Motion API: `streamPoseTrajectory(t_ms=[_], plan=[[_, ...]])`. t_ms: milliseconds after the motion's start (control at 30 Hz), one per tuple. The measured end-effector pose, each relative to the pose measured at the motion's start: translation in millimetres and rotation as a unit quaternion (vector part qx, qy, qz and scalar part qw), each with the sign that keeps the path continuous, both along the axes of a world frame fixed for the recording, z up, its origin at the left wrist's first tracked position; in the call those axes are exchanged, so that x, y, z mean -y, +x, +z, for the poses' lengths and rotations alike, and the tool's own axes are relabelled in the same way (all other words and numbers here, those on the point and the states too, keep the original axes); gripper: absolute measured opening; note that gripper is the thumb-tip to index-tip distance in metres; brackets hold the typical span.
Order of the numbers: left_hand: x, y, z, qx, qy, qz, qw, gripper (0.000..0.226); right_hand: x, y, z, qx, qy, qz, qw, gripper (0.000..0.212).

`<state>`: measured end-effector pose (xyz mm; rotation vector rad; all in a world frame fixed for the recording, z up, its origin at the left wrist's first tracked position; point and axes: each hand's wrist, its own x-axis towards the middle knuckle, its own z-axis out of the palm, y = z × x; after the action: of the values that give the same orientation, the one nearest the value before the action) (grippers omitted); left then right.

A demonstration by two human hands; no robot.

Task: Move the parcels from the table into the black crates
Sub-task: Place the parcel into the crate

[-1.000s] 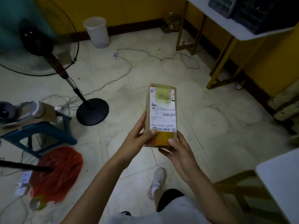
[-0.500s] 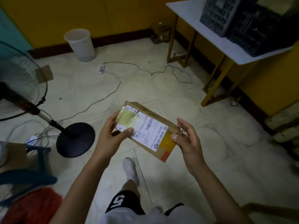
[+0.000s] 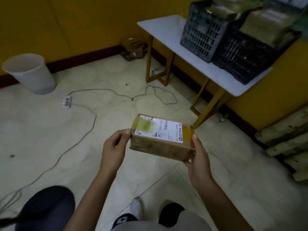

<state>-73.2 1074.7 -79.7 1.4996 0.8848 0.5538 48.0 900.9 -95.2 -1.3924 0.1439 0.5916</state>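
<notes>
Midway across the room, we hold a brown cardboard parcel [image 3: 160,142] between both hands at about waist height above the pale tiled floor [image 3: 50,147]. The parcel lies level and lengthwise between the hands, its white shipping label facing up and yellow tape across each end. Our left hand [image 3: 114,147] sits at the parcel's left end, fingers curled, with the thumb and a fingertip pinching the upper corner. Our right hand [image 3: 198,159] grips the opposite end, the thumb up on the top edge by the tape and the fingers wrapped around the lower corner. The box spans the whole gap between the two hands and touches nothing else.

Ahead and to the right, well apart from the parcel, two black crates [image 3: 205,37] stand side by side on a white table [image 3: 165,29] with yellow legs, set against a yellow wall. Brown shapes show above the crates' rims, too blurred to make out. A white bin [image 3: 31,74] stands by the wall at left, and a power strip [image 3: 66,101] lies near it with its cable [image 3: 86,129] trailing over the tiles.
</notes>
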Motion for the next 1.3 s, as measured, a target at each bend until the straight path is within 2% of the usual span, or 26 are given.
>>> streamPoseTrajectory(t_ms=[100,233,333,500,533,633,667,867,1000,1100,1167,1300], plan=[[-37.6,39.3,1.1,0.027,-0.018,-0.017,0.999,0.023,-34.9,29.6,1.4,-0.003,0.041,-0.016,0.999,0.049],[-76.7,102.2,-0.3,0.04,-0.048,-0.045,0.997,0.017,-77.5,88.4,-2.3,0.008,0.046,-0.105,0.993,0.035],[-105.2,160.3,8.1,0.046,-0.041,-0.075,0.995,0.016,-105.3,144.7,-3.2,0.037,0.045,-0.144,0.988,0.034],[-161.3,273.2,24.6,0.052,0.001,-0.118,0.992,0.026,-160.2,250.0,-0.6,0.13,0.013,-0.116,0.985,0.073],[-172.5,295.7,29.4,0.05,0.003,-0.123,0.991,0.027,-171.1,271.3,3.2,0.145,0.007,-0.105,0.984,0.07],[-204.0,359.4,45.1,0.049,0.018,-0.132,0.99,0.027,-197.8,332.7,21.1,0.209,0.004,-0.076,0.975,0.026],[-214.3,378.5,49.3,0.048,0.022,-0.135,0.989,0.025,-205.4,352.1,27.8,0.23,0.001,-0.062,0.971,0.018],[-256.6,465.9,65.2,0.088,-0.003,-0.133,0.987,0.043,-240.2,440.9,38.0,0.326,-0.083,-0.046,0.941,0.046],[-282.8,529.2,64.7,0.112,-0.001,-0.175,0.978,0.047,-263.2,485.6,36.4,0.317,-0.088,-0.11,0.938,0.044],[-309.1,581.1,60.8,0.116,0.002,-0.207,0.971,0.041,-281.3,522.3,40.1,0.31,-0.094,-0.15,0.934,0.043],[-327.8,619.2,60.0,0.123,0.0,-0.232,0.965,0.044,-296.3,551.8,45.6,0.323,-0.113,-0.162,0.926,0.038],[-371.4,702.5,68.0,0.144,-0.018,-0.292,0.945,0.045,-332.7,615.5,62.1,0.354,-0.147,-0.209,0.9,0.047]])
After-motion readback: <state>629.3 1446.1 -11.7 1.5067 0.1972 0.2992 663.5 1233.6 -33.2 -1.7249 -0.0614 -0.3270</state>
